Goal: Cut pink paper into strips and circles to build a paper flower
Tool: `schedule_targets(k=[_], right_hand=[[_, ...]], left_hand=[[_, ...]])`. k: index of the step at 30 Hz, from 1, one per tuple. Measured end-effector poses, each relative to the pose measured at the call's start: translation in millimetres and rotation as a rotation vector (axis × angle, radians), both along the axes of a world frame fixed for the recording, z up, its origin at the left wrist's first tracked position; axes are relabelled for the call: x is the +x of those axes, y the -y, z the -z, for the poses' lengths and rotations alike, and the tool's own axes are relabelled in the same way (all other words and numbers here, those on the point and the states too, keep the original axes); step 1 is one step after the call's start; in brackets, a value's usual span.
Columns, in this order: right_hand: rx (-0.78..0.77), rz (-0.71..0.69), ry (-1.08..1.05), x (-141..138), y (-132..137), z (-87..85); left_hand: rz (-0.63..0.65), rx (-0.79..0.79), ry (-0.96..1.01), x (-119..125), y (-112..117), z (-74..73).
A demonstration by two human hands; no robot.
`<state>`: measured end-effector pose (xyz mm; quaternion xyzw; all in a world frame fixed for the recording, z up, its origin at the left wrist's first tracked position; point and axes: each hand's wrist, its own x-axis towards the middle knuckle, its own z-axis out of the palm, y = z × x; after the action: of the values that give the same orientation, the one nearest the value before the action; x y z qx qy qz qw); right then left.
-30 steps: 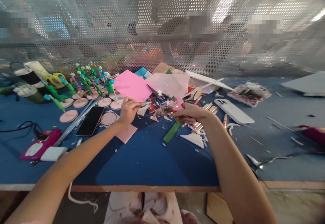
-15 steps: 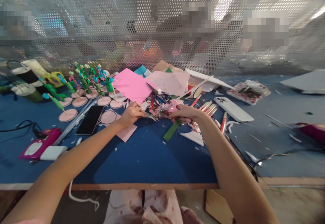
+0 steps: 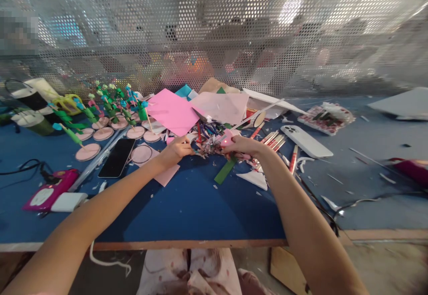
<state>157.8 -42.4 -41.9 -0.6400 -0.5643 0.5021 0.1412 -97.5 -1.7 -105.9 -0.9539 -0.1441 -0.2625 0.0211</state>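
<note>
My left hand (image 3: pixel 176 148) is closed in a pinch at the near edge of a heap of coloured paper scraps (image 3: pixel 207 135); what it pinches is too small to make out. My right hand (image 3: pixel 245 147) is wrapped round a small pink tool (image 3: pixel 228 139) whose tip points left into the same heap. The two hands are about a hand's width apart. A big pink sheet (image 3: pixel 171 111) lies just behind the left hand. A green strip (image 3: pixel 225 171) lies on the blue table (image 3: pixel 200 205) under the right wrist.
Paper flowers on pink round bases (image 3: pixel 110 116) stand at the left, with a black phone (image 3: pixel 117 158) near them. A white phone (image 3: pixel 306 140) and pens (image 3: pixel 272 141) lie to the right. A pink device (image 3: pixel 47 192) with cables sits front left. A perforated metal screen (image 3: pixel 214 31) closes off the back.
Both hands have sunk a little onto the scrap heap. The left hand has come away from the pink sheet's edge. The red glow on the pink tool no longer shows.
</note>
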Motion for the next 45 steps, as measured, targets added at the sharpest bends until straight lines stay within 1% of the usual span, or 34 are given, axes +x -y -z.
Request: schedule_targets(k=[4, 8, 10, 16, 23, 25, 28, 31, 34, 37, 39, 41, 43, 45], right_hand=[[0.041, 0.013, 0.026, 2.7, -0.1, -3.0], [0.057, -0.058, -0.081, 9.5, 0.0, -4.7], [0.070, -0.062, -0.139, 13.9, -0.5, -4.7], [0.081, -0.009, -0.214, 22.5, -3.4, -3.2], [0.165, 0.107, -0.422, 24.4, -2.6, -1.0], [0.176, 0.106, -0.446, 26.0, -3.3, 0.1], [0.166, 0.049, -0.468, 28.7, -4.7, 1.6], [0.159, 0.046, -0.459, 28.5, -5.5, 2.9], [0.099, 0.055, -0.397, 25.2, -5.7, 3.5], [0.029, 0.057, -0.362, 22.3, -6.5, 4.3], [0.019, 0.066, -0.359, 22.2, -7.5, 5.3], [0.052, 0.081, -0.367, 23.0, -8.7, 6.7], [0.157, 0.127, -0.390, 23.4, -10.0, 8.2], [0.310, 0.206, -0.401, 22.5, -11.6, 9.8]], left_hand=[[0.024, 0.005, -0.052, 3.8, -1.1, -5.0], [0.016, 0.022, -0.079, 5.1, -3.7, -4.3], [0.010, 0.025, -0.077, 5.2, -4.5, -3.7], [0.024, 0.050, -0.051, 5.5, 0.4, -7.5], [-0.009, 0.084, -0.031, 6.4, 5.2, -9.2], [-0.020, 0.075, -0.019, 6.7, 3.7, -7.4], [-0.028, 0.026, -0.011, 4.7, -0.2, -3.4], [0.020, -0.048, 0.076, -0.8, -4.2, -0.6], [0.033, -0.098, 0.262, -6.1, -5.9, -2.3], [-0.040, -0.103, 0.504, -8.3, -5.8, -9.2], [-0.149, -0.108, 0.697, -8.3, -6.3, -14.8], [-0.270, -0.121, 0.834, -7.7, -7.4, -18.9], [-0.356, -0.143, 0.835, -5.9, -7.6, -19.3], [-0.394, -0.158, 0.708, -1.8, -5.4, -14.6]])
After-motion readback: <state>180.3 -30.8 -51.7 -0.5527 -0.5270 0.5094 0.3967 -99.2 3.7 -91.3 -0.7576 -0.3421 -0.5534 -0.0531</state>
